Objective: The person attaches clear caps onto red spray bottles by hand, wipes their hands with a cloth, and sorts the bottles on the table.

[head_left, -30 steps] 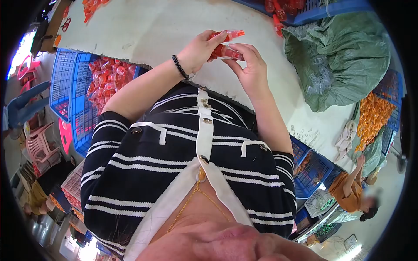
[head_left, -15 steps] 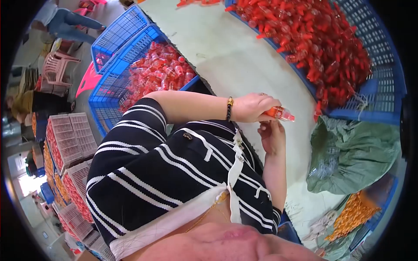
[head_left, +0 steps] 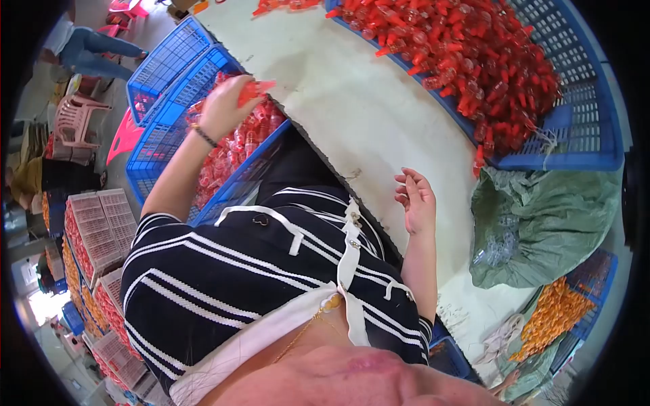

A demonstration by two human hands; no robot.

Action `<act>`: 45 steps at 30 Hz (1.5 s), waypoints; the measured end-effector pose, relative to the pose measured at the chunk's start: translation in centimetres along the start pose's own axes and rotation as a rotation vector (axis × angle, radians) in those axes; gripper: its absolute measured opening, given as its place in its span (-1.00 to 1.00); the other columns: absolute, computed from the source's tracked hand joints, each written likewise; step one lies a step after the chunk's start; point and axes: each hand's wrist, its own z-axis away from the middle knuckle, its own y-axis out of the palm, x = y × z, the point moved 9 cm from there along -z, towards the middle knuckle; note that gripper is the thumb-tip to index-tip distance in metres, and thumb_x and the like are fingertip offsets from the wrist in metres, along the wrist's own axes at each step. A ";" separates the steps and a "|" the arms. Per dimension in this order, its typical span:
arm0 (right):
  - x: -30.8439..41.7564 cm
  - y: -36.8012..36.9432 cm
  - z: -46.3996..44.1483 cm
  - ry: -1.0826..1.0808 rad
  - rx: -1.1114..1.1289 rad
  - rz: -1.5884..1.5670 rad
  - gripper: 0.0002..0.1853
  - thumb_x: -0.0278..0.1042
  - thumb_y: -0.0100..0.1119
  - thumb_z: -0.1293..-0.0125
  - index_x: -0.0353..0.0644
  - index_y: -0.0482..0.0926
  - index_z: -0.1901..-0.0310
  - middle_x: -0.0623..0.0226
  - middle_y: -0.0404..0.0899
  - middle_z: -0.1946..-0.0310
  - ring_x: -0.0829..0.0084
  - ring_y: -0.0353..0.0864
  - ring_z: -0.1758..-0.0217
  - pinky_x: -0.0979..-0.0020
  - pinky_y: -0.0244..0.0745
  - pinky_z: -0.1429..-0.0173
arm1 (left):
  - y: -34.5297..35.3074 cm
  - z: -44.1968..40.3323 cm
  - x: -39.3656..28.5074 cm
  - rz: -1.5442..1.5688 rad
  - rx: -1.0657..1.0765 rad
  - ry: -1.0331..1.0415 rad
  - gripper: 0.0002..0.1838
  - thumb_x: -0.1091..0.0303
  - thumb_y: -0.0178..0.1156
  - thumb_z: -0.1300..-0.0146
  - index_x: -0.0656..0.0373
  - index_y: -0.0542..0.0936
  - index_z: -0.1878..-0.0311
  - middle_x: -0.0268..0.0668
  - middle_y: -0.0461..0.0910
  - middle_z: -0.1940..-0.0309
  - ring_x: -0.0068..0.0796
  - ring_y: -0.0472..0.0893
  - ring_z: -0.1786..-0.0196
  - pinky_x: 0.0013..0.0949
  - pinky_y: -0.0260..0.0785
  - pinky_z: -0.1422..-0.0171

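My left hand [head_left: 227, 107], with a dark beaded bracelet at its wrist, is over a blue crate [head_left: 145, 161] at the left. Its fingers are closed around a small red-tipped bottle [head_left: 258, 88], partly hidden by the hand. Below it, the crate holds a heap of small clear bottles with red [head_left: 230, 159]. My right hand [head_left: 416, 196] is raised above the pale tabletop [head_left: 352, 128], fingers loosely curled and apart, with nothing in them.
A large blue crate [head_left: 589, 125] heaped with red pointed-tip pieces [head_left: 460, 61] stands at the upper right. Beside it are a green sack [head_left: 542, 230] and orange pieces [head_left: 552, 314]. Stacked crates [head_left: 101, 220], a pink chair [head_left: 78, 122] and another person [head_left: 91, 51] are at the left.
My left hand has moved from above the table, beside my right hand, to over the left crate, carrying the bottle. My right hand has come away from the bottle and opened.
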 end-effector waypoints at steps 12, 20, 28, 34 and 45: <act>1.6 2.0 0.1 -0.071 0.027 0.172 -0.70 -0.25 0.08 -0.38 -0.19 0.48 -0.06 0.37 0.59 0.14 0.64 0.49 0.27 0.58 0.45 0.17 | 8.5 -11.0 -14.2 -0.044 -0.188 0.575 -0.44 0.16 0.23 -0.19 0.05 0.35 -0.25 -0.09 0.35 -0.21 0.02 0.37 -0.22 -0.11 0.28 -0.27; -0.1 -0.6 1.9 -0.065 -0.069 0.169 -0.69 -0.26 0.07 -0.38 -0.23 0.48 -0.07 0.35 0.59 0.14 0.61 0.49 0.26 0.58 0.44 0.17 | 11.1 -22.8 -17.7 -0.411 -0.305 0.323 -0.35 0.25 0.24 -0.14 -0.10 0.28 -0.33 -0.12 0.22 -0.32 0.06 0.27 -0.30 0.00 0.29 -0.26; -1.7 -1.1 1.8 0.013 -0.082 0.120 -0.70 -0.28 0.06 -0.38 -0.24 0.48 -0.06 0.36 0.60 0.14 0.61 0.49 0.26 0.55 0.44 0.15 | 18.4 -17.6 -16.2 -0.226 -0.134 0.627 -0.32 0.45 0.20 -0.10 -0.03 0.26 -0.34 -0.12 0.27 -0.29 -0.06 0.31 -0.29 -0.08 0.30 -0.26; -0.8 0.2 1.1 -0.018 -0.048 0.203 -0.71 -0.30 0.06 -0.39 -0.22 0.48 -0.07 0.36 0.61 0.13 0.60 0.52 0.23 0.53 0.44 0.11 | 20.0 -12.9 -14.9 -0.040 0.048 0.648 -0.45 0.43 0.25 -0.10 0.11 0.37 -0.21 -0.13 0.45 -0.08 -0.14 0.46 -0.11 -0.16 0.35 -0.15; -1.4 -0.6 1.6 -0.057 -0.069 0.172 -0.73 -0.33 0.09 -0.38 -0.22 0.48 -0.05 0.35 0.61 0.16 0.59 0.55 0.18 0.53 0.47 0.07 | 11.2 -11.1 -6.7 0.398 -0.434 0.229 -0.73 0.35 0.29 -0.15 0.19 0.53 0.10 -0.20 0.54 0.24 -0.33 0.56 0.28 -0.32 0.42 0.18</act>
